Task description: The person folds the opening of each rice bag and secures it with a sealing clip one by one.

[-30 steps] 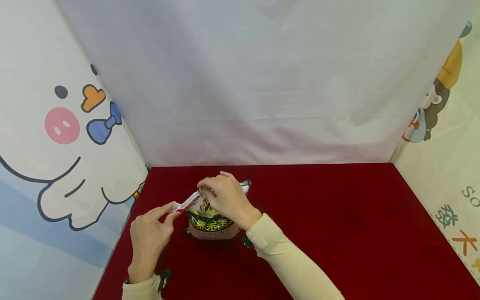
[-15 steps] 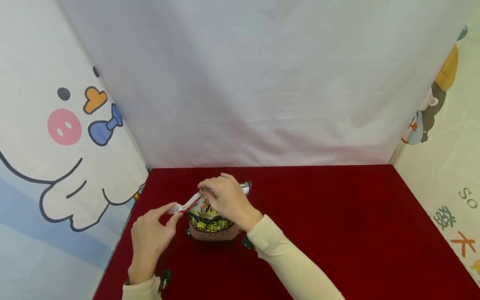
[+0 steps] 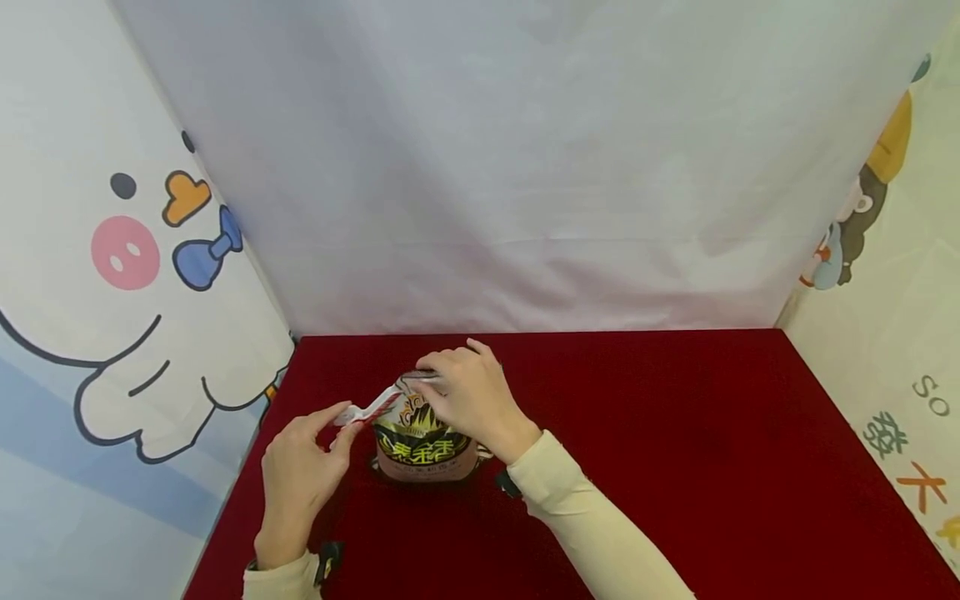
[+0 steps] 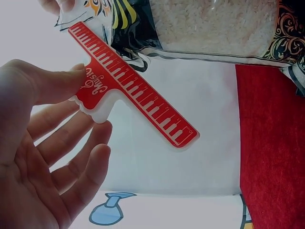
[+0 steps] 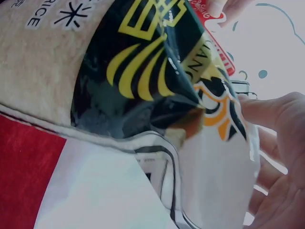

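A bag of rice [image 3: 423,454] stands on the red cloth, its lower part full and its top slack; rice shows through its clear panel in the left wrist view. My left hand [image 3: 300,467] pinches the handle of a red-and-white clip [image 4: 131,88] between thumb and fingers. The clip has a long bar with a piano-key print and the word "Music". It slants up toward the bag's top left corner; whether it touches the bag I cannot tell. My right hand [image 3: 480,404] holds the bag's upper edge, thumb on the near side and fingers behind.
The red cloth [image 3: 645,458] covers the table and runs right of the bag. A pale curtain [image 3: 540,208] hangs behind it. Printed cartoon panels close off the left wall [image 3: 67,350] and the right wall [image 3: 877,358].
My right hand has shifted a little to the right along the bag's top, uncovering more of the upper left edge and hiding the right corner. The left hand and clip stay nearly still.
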Demonstrator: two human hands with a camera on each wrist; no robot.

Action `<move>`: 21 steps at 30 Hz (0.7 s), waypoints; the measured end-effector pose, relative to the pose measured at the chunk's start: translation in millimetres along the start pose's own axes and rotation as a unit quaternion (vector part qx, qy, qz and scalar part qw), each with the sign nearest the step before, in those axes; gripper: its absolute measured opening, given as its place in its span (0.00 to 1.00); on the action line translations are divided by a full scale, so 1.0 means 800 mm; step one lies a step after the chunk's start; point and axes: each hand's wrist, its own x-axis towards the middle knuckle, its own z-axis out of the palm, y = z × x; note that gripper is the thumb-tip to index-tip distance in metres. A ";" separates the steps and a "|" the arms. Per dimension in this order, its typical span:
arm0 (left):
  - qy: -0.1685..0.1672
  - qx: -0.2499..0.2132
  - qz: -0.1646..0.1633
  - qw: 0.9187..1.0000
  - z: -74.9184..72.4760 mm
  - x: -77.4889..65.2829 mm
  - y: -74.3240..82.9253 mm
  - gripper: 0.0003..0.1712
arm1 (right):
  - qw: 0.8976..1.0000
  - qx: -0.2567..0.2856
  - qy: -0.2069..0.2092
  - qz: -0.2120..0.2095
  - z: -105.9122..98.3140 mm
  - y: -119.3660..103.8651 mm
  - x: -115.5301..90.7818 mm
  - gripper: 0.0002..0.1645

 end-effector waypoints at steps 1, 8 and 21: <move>0.001 0.000 0.001 1.000 0.000 0.000 -0.001 0.20 | 1.000 -0.003 0.002 0.003 -0.001 0.000 -0.001 0.15; -0.006 0.002 -0.003 1.000 0.000 -0.001 -0.002 0.20 | 0.999 -0.005 0.008 0.037 -0.011 0.009 -0.009 0.19; -0.024 -0.001 -0.009 1.000 -0.001 0.001 -0.001 0.20 | 0.968 0.216 0.035 0.122 -0.002 0.032 -0.034 0.33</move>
